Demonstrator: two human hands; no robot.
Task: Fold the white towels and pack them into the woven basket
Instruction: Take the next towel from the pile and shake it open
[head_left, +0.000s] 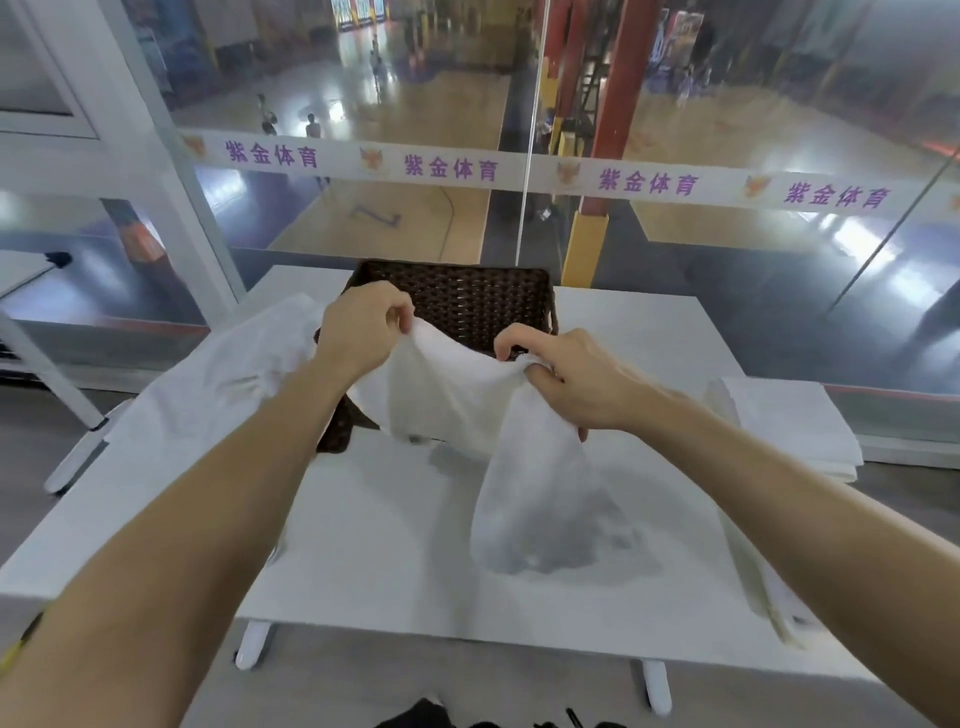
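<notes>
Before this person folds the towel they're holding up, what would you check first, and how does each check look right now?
1. Left hand grips the towel edge: ok.
2. Right hand grips it too: ok.
3. Towel spread flat between the hands: not ok, it sags and bunches.
4. Bare table in front for folding: ok.
5. Woven basket has room: cannot tell, hands and towel hide much of it.
6. Unfolded towel on the left lies apart from the held one: ok.

Plain white cloth towel (452, 395): showing no print, shading grey in its hanging folds. Dark brown woven rectangular basket (467, 299): displaying a tight crisscross weave. Flat white table top (374, 545): showing plain. Folded white towel stack (795, 421): showing unpatterned. White glass-wall band (519, 169): carrying purple characters and orange emblems.
</notes>
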